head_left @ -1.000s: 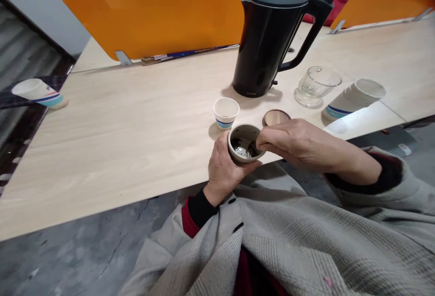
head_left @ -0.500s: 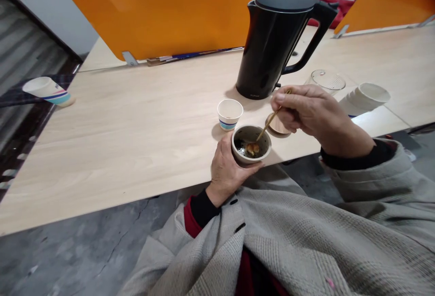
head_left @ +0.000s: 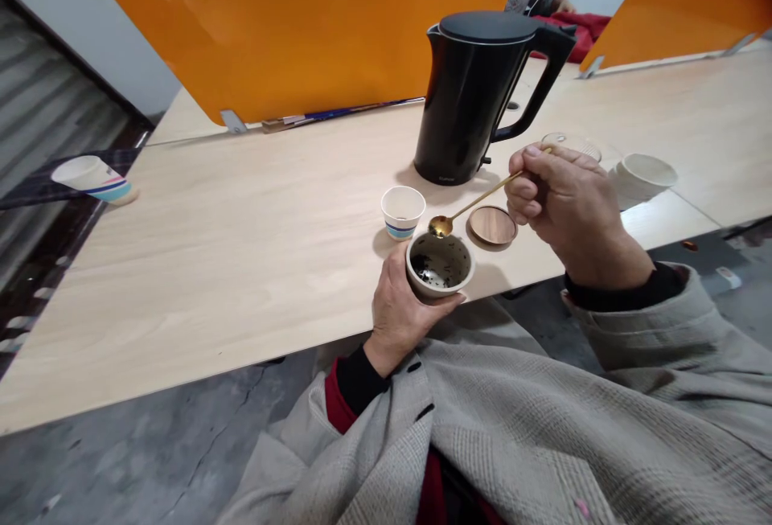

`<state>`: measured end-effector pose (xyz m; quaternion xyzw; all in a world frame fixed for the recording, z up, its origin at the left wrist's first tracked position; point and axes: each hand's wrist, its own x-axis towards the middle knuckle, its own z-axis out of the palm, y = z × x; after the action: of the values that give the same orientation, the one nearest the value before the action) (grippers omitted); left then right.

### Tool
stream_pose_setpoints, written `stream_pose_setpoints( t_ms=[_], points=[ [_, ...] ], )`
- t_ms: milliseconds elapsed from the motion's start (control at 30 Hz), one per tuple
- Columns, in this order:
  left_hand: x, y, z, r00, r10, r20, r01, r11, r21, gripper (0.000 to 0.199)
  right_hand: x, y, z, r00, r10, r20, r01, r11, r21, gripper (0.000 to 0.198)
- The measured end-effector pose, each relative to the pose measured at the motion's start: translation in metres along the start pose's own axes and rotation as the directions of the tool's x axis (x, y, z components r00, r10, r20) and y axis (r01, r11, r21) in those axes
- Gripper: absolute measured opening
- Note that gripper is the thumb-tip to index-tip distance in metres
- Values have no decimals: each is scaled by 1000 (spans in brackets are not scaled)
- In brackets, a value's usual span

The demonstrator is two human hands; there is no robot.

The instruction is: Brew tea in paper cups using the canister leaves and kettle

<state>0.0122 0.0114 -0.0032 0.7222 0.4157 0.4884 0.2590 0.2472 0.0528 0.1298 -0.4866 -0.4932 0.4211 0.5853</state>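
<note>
My left hand (head_left: 399,304) is closed around the side of a small ceramic jar (head_left: 443,293), which is tilted near the table's front edge. Dark loose bits, like tea leaves, lie inside it and cling to its inner wall. Between the closed fingers of my right hand (head_left: 567,199) is the handle of a gold spoon (head_left: 441,226). The spoon's bowl hangs just over the jar's far rim, with a few dark bits on it. Right behind the jar stands a paper cup (head_left: 403,214). A round wooden lid (head_left: 493,226) lies on the table below my right hand.
A black electric kettle (head_left: 467,99) stands behind the paper cup. To the right are a stack of paper cups (head_left: 648,175) and a partly hidden glass vessel (head_left: 588,144). Another paper cup (head_left: 93,178) sits at the far left edge. Orange dividers (head_left: 314,34) line the back; a person's hand (head_left: 564,4) shows beyond.
The gold spoon has come up out of the jar to above its far rim. My right hand has moved slightly right, uncovering more of the wooden lid. My left hand still holds the jar.
</note>
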Motion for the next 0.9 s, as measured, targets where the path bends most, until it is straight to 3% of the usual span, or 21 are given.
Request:
stream_pose_setpoints(
  t_ms=[100,200,267,367,433,600,767,900],
  points=[
    [0,-1,1,1000,-1,-6,1,1000,12,107,-5,-8,10,983,-153,-100,157,987,25,27],
    [-1,-2,1,1000,4,-8,-4,1000,17,107,-12,-8,26,910,-362,-200,366,930,-20,22],
    [0,-1,1,1000,-4,-4,4,1000,13,107,-14,-3,37,892,-441,-104,427,895,-130,24],
    [0,0,0,1000,-30,10,30,1000,9,107,-13,8,48,916,-365,168,400,873,-278,29],
    [0,0,0,999,-32,14,32,999,6,107,-11,14,50,928,-312,206,364,879,-309,29],
    [0,-2,1,1000,-3,-3,3,1000,5,107,-8,18,45,944,-329,7,325,929,-178,28],
    [0,-2,1,1000,-22,-1,22,1000,10,105,-4,28,34,970,-212,-116,224,969,100,26],
    [0,-1,0,1000,-22,-6,22,1000,4,104,1,37,19,971,-168,-170,191,973,132,31]
  ],
)
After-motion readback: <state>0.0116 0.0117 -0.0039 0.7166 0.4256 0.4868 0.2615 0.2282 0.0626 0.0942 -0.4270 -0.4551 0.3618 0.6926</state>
